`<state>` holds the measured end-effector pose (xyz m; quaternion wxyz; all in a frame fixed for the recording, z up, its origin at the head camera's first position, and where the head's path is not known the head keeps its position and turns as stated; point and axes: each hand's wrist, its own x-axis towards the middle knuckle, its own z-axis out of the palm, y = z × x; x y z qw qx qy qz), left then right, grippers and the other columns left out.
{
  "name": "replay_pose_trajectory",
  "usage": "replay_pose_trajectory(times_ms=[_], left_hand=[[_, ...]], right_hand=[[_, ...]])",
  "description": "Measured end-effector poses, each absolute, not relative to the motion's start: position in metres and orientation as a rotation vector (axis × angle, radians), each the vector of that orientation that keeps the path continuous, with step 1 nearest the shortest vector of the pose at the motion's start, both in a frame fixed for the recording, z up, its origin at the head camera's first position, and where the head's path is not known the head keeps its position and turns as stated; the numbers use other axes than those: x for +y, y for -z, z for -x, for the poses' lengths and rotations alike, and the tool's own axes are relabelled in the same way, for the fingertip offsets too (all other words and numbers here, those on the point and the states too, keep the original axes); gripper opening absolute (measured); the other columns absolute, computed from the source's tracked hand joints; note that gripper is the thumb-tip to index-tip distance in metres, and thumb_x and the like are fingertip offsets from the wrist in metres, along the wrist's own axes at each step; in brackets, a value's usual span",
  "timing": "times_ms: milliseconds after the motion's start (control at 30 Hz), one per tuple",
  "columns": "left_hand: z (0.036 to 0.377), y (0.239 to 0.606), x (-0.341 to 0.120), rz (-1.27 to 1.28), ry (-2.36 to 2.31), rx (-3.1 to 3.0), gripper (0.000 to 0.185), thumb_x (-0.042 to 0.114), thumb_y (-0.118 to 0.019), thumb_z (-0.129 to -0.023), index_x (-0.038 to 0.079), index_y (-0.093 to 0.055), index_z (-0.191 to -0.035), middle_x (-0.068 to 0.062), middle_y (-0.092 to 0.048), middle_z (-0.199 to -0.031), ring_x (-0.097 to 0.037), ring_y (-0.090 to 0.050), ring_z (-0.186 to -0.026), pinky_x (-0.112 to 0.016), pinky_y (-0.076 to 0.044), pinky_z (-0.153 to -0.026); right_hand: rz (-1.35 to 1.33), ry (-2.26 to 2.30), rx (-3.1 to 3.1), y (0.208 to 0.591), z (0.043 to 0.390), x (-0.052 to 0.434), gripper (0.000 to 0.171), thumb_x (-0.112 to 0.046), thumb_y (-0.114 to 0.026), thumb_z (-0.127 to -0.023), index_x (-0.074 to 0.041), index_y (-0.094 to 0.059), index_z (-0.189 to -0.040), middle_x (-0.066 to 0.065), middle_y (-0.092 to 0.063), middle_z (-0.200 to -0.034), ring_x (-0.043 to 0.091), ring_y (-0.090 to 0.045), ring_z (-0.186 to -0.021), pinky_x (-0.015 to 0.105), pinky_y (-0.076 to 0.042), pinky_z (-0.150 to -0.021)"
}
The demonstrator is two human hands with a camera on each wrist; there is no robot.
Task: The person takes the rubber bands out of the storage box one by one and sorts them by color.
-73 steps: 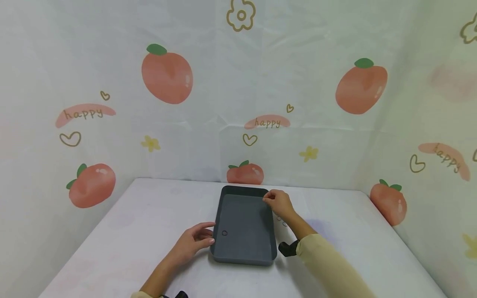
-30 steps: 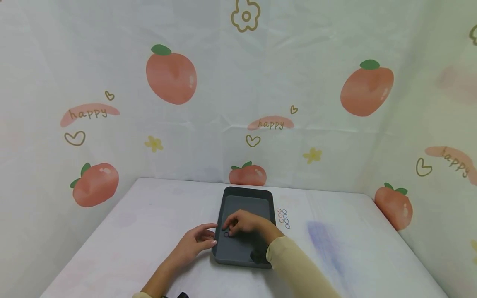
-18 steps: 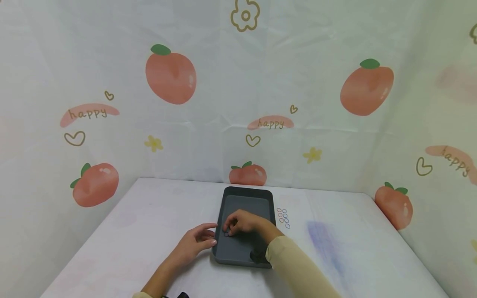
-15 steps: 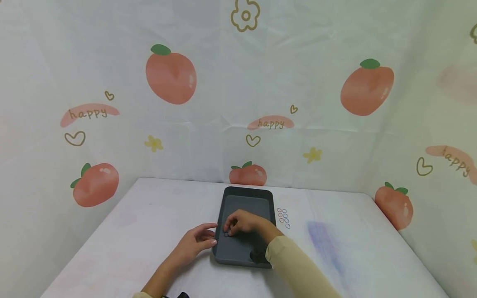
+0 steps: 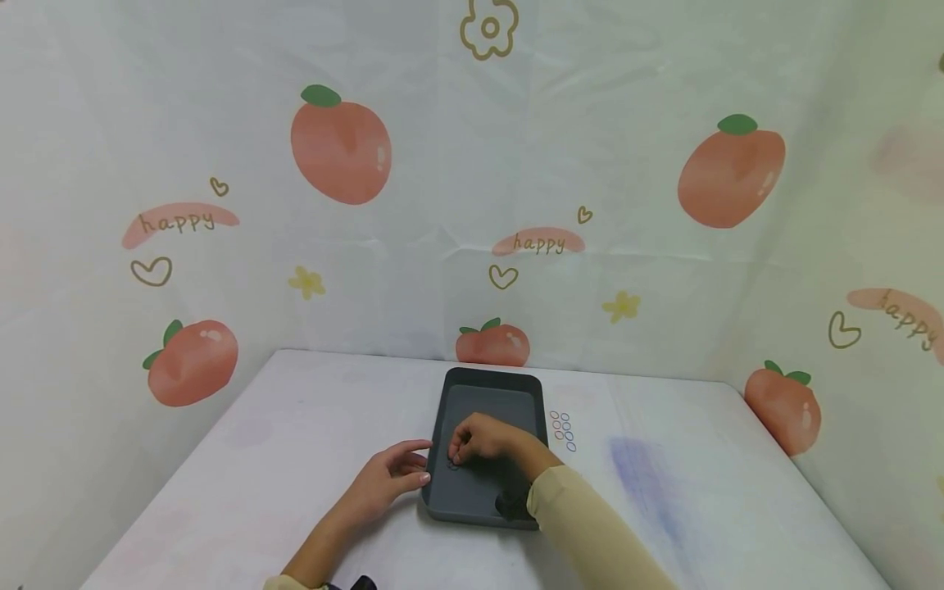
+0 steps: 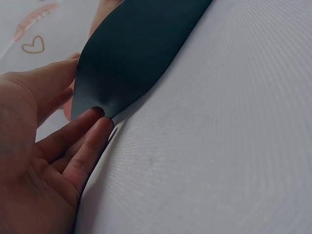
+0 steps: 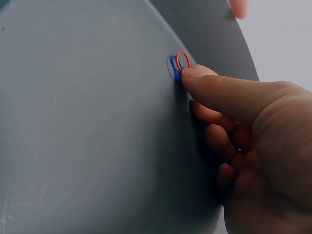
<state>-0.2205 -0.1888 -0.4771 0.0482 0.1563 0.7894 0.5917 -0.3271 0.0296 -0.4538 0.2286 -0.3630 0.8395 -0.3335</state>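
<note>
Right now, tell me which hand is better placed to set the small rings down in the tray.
The right hand: its grip already pinches the red and blue rings against the grey tray floor. The left hand only touches the tray's outer wall.

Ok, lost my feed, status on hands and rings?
Right hand pinching red ring and blue ring in tray. Left hand steadying tray edge. Nothing in the way.

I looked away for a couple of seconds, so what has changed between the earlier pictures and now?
The right hand left the far right rim of the dark grey tray and moved into it toward the near left, where it now pinches a red and a blue ring against the floor. This uncovered the small coloured rings on the table. The left hand stayed against the tray's near left corner; the tray did not move.
</note>
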Motion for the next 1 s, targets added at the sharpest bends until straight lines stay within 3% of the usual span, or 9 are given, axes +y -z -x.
replay_pose_trajectory(times_ms=[1000], left_hand=[[0.2201, 0.4773, -0.1887, -0.462, -1.807, 2.409, 0.051, 0.015, -0.070, -0.090, 0.003, -0.053, -0.137, -0.015, -0.065, -0.113, -0.025, -0.063, -0.100, -0.026, -0.049, -0.081]], right_hand=[[0.929, 0.982, 2.300, 0.4448, 0.3282, 0.0340, 0.007, -0.001, -0.068, -0.089, -0.003, -0.073, -0.085, -0.003, -0.067, -0.077, 0.007, -0.055, -0.072, 0.023, -0.045, -0.072]])
